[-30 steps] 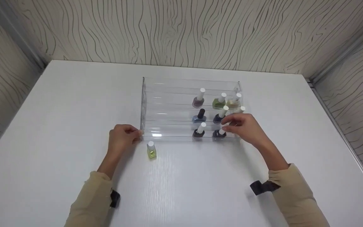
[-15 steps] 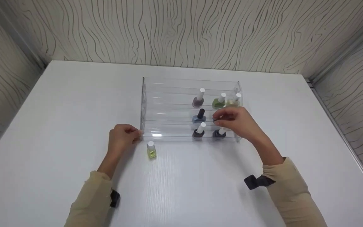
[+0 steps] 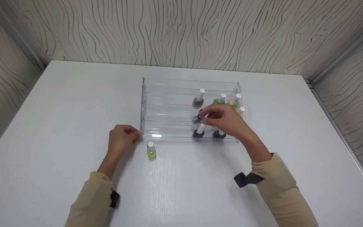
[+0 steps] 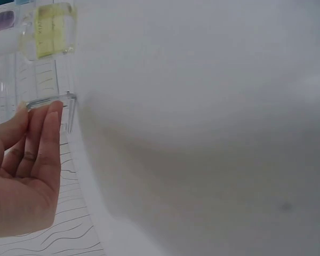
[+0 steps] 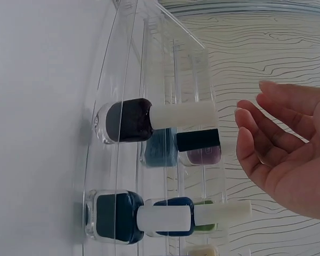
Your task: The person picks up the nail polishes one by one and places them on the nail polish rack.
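Observation:
A clear tiered display rack (image 3: 143, 107) holds nail polish bottles on its right half. My left hand (image 3: 121, 138) pinches the rack's front left corner; the left wrist view shows thumb and fingers on the clear edge (image 4: 45, 101). Over the middle tier hovers my right hand (image 3: 224, 119), fingers loosely bent with nothing between them. Its fingertips are nearest the blue bottle with a black cap (image 5: 198, 140) and the dark bottle with a white cap (image 5: 130, 120) in front. In the head view this hand covers the dark blue bottle (image 5: 180, 213). A yellow nail polish bottle (image 3: 151, 153) stands before the rack.
On the back tier stand a mauve bottle (image 3: 198, 102), a green bottle (image 3: 220, 100) and a pale bottle (image 3: 234, 101). Another dark bottle (image 3: 219, 134) is on the front tier at right. A wood-patterned wall (image 3: 175, 34) rises behind the white table (image 3: 175, 189).
My right hand has moved left along the rack, from the right-hand bottles to the blue one with the black cap. The left hand stays at the rack's corner.

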### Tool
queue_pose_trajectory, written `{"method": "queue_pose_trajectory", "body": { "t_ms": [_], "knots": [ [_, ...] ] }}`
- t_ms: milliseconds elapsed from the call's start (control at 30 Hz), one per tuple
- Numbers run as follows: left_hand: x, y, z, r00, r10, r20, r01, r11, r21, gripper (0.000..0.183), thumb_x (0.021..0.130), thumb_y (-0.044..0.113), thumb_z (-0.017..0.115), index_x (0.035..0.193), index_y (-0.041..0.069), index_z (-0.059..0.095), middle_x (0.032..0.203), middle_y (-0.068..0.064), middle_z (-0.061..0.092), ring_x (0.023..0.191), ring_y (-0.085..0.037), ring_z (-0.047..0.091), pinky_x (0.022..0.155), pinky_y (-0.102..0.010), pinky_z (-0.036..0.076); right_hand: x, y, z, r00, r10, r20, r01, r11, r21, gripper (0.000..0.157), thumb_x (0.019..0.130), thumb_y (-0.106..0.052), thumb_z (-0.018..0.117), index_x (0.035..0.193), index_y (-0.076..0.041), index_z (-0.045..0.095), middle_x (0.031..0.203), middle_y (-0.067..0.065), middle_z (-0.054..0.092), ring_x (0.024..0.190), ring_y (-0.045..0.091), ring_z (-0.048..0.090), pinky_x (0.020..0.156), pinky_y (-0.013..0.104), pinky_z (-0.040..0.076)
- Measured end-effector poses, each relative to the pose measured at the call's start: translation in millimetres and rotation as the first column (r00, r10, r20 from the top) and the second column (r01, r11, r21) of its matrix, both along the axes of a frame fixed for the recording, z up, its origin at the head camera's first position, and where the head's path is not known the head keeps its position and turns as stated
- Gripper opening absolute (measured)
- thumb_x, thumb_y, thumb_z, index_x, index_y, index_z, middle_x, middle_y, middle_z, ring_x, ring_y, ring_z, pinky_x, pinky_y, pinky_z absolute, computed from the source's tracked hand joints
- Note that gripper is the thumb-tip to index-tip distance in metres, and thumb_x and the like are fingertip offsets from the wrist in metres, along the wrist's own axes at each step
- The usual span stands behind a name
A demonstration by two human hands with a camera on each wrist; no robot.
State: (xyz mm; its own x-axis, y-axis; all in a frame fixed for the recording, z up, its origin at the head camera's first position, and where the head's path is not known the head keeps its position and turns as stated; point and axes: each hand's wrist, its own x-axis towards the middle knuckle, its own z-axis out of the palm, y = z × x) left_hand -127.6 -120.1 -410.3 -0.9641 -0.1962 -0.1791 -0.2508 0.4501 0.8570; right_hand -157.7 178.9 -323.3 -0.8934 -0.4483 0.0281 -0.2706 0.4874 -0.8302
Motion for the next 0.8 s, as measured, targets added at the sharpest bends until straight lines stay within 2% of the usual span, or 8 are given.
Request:
{"method": "queue_pose_trajectory", "body": {
  "t_ms": [200,333,367,433,533,600,733,800],
  "knots": [
    [1.7,-0.2,0.0,1.000,-0.007,-0.027,0.007,1.000,0.019,0.008,0.082,0.004,0.065,0.081,-0.004,0.068,0.072,-0.011,0.064,0.063,-0.017,0.059,0.057,-0.023,0.049,-0.8,-16.4,-0.7,0.998,0.061,-0.017,-0.061,0.998,-0.016,0.017,0.081,-0.004,0.066,0.096,0.003,0.066,0.092,0.013,0.064,0.081,0.019,0.058,0.071,0.026,0.048],
    [1.1,-0.3,-4.8,0.999,-0.001,-0.044,0.001,1.000,0.015,0.007,0.082,0.003,0.065,0.079,-0.003,0.068,0.072,-0.011,0.064,0.062,-0.019,0.060,0.053,-0.021,0.049,0.0,-27.3,-4.0,0.995,0.098,-0.026,-0.098,0.995,-0.005,0.016,0.081,-0.004,0.066,0.096,0.002,0.066,0.091,0.012,0.064,0.077,0.017,0.058,0.069,0.026,0.048],
    [-0.4,-1.0,-8.8,0.999,-0.004,-0.050,0.004,1.000,0.005,0.007,0.082,0.004,0.065,0.079,-0.002,0.068,0.071,-0.010,0.064,0.062,-0.018,0.060,0.050,-0.019,0.048,0.4,-30.1,-5.2,0.994,0.106,-0.026,-0.106,0.994,-0.004,0.016,0.081,-0.003,0.066,0.096,0.001,0.066,0.090,0.012,0.064,0.076,0.016,0.058,0.068,0.025,0.048],
    [-7.4,-4.5,-25.6,0.998,-0.005,-0.060,0.004,1.000,-0.015,0.007,0.082,0.006,0.066,0.078,0.001,0.069,0.071,-0.008,0.063,0.061,-0.017,0.060,0.050,-0.019,0.047,1.6,-35.9,-7.4,0.992,0.122,-0.024,-0.122,0.992,-0.009,0.015,0.080,-0.003,0.066,0.095,0.001,0.067,0.090,0.013,0.064,0.074,0.015,0.057,0.066,0.025,0.048],
    [-18.9,-9.9,-51.5,0.998,-0.010,-0.066,0.007,0.999,-0.039,0.007,0.082,0.011,0.068,0.078,0.005,0.069,0.072,-0.006,0.064,0.062,-0.016,0.060,0.053,-0.022,0.050,3.8,-44.2,-10.2,0.988,0.149,-0.029,-0.149,0.989,-0.001,0.015,0.080,-0.003,0.067,0.094,0.000,0.067,0.090,0.012,0.065,0.075,0.015,0.057,0.067,0.026,0.048],
    [-24.3,-12.5,-63.4,0.998,-0.006,-0.066,0.003,0.999,-0.040,0.007,0.081,0.013,0.069,0.079,0.006,0.069,0.072,-0.006,0.064,0.062,-0.016,0.060,0.058,-0.026,0.051,5.4,-49.5,-12.0,0.984,0.174,-0.033,-0.174,0.985,0.003,0.015,0.080,-0.003,0.067,0.095,0.000,0.067,0.091,0.014,0.065,0.077,0.016,0.058,0.069,0.027,0.048],
    [-23.1,-11.7,-60.5,0.998,-0.004,-0.063,0.001,0.999,-0.037,0.008,0.082,0.014,0.068,0.080,0.006,0.069,0.073,-0.006,0.064,0.063,-0.016,0.060,0.058,-0.026,0.051,8.4,-58.3,-17.6,0.974,0.224,-0.039,-0.224,0.975,0.010,0.016,0.080,-0.003,0.067,0.095,0.000,0.067,0.092,0.014,0.066,0.078,0.016,0.058,0.070,0.027,0.048],
    [-18.5,-9.1,-49.2,0.998,-0.004,-0.056,0.002,0.999,-0.035,0.008,0.082,0.012,0.068,0.080,0.005,0.069,0.073,-0.006,0.064,0.063,-0.015,0.060,0.054,-0.022,0.049,9.7,-62.2,-21.9,0.970,0.239,-0.036,-0.239,0.971,0.008,0.016,0.080,-0.002,0.066,0.095,0.000,0.067,0.092,0.015,0.065,0.077,0.016,0.058,0.069,0.026,0.048]
  ]
}}
